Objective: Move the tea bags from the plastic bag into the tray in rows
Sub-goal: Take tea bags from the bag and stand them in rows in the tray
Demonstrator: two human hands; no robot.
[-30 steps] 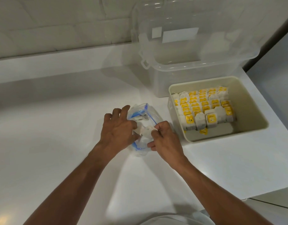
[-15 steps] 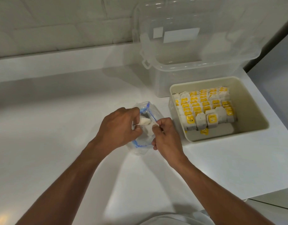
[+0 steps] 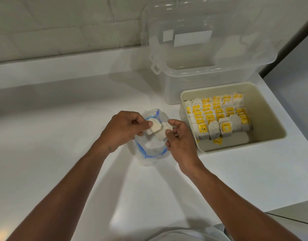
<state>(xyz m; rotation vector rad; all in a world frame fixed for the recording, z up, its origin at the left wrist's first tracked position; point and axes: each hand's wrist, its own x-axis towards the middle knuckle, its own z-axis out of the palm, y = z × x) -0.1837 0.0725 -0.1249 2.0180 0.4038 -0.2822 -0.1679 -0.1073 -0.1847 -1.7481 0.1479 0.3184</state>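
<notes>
Clear blue-zipped plastic bag (image 3: 149, 151) on the white desk (image 3: 63, 119), mouth partly hidden under both hands; contents hard to make out. Left hand (image 3: 122, 129) grip pinches one pale square paper tea bag (image 3: 155, 126). Right hand (image 3: 180, 138) grip pinches a second tea bag (image 3: 164, 133), the two touching. Beige rectangular plastic tray (image 3: 268, 108), at 3 o'clock from the bag, holds yellow-tagged tea bag rows (image 3: 217, 115) (one tag reads TEA).

Forearms (image 3: 66, 193) bare to frame edge; L hand (image 3: 125, 129) & R hand (image 3: 182, 141) bare too. Small dark mark (image 3: 111, 150) by L wrist. Bit of white garment (image 3: 184, 235) at bottom centre.
</notes>
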